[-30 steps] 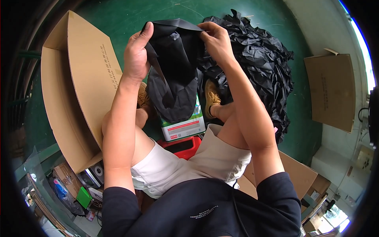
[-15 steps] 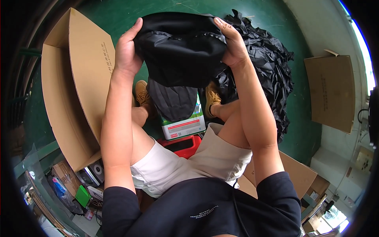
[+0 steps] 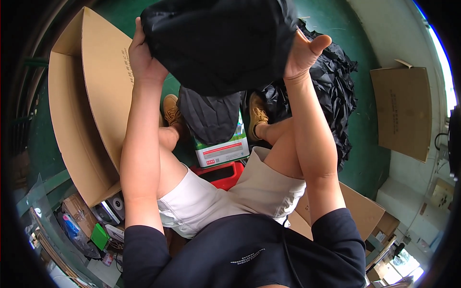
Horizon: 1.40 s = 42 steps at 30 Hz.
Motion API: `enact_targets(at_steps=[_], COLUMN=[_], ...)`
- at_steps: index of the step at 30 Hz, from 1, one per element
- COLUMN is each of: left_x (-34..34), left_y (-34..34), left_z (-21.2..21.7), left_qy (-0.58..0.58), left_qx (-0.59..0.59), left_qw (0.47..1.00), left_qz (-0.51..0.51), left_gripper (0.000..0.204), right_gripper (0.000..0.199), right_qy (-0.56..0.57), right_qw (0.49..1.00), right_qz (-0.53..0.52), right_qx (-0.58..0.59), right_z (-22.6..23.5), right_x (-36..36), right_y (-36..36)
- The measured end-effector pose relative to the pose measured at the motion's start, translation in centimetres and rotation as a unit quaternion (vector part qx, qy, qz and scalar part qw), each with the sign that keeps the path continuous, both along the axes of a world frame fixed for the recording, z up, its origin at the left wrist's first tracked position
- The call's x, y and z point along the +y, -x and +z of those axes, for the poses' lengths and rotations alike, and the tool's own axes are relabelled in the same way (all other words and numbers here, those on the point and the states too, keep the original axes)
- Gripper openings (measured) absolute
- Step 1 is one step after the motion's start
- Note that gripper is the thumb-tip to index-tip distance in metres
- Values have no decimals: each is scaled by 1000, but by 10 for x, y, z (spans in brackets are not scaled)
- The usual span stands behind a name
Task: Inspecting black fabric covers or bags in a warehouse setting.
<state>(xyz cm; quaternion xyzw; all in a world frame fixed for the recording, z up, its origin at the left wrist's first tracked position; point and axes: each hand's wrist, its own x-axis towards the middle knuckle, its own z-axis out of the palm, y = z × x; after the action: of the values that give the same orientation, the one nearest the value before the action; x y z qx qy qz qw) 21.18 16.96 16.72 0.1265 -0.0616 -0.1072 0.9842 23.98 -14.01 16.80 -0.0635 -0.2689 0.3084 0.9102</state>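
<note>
From the head view, you held a black fabric piece [image 3: 218, 43] up high between both hands, spread wide, apparently so it hung open for you to look over; your left hand [image 3: 144, 60] was closed on its left edge with the fingers tucked behind the cloth, while your right hand [image 3: 302, 50] pressed its right edge with the palm turned up and the thumb lifted free, so how firmly it gripped could not be told; below, between your knees, more dark cloth draped over a green-and-white box [image 3: 223, 151] on a red stool [image 3: 218, 175]; a heap of black fabric [image 3: 331, 91] lay just to your right, and an open cardboard box [image 3: 91, 96] stood to your left, both near at hand
</note>
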Motion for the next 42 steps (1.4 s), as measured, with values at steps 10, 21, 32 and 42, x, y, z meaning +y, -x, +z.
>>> enact_targets(at_steps=[10,21,32,42], left_x=[0,7,-5,-41], left_y=[-8,-16,-14,-1], left_z=[-18,-23,-41,-16], left_qy=[83,182,-11,-183], left_qx=[-11,39,15,274], left_qw=[996,981,990,938], left_qz=[-38,-54,-142,111], left_gripper=[36,37,27,14], right_gripper=[38,43,37,23], right_qy=[87,225,193,307], right_qw=[984,952,966,899], right_qz=[0,-81,-28,-140], right_qx=[156,189,169,279], right_z=[0,14,-4,-4], right_x=[9,5,19,19], right_y=[1,2,-2,-3])
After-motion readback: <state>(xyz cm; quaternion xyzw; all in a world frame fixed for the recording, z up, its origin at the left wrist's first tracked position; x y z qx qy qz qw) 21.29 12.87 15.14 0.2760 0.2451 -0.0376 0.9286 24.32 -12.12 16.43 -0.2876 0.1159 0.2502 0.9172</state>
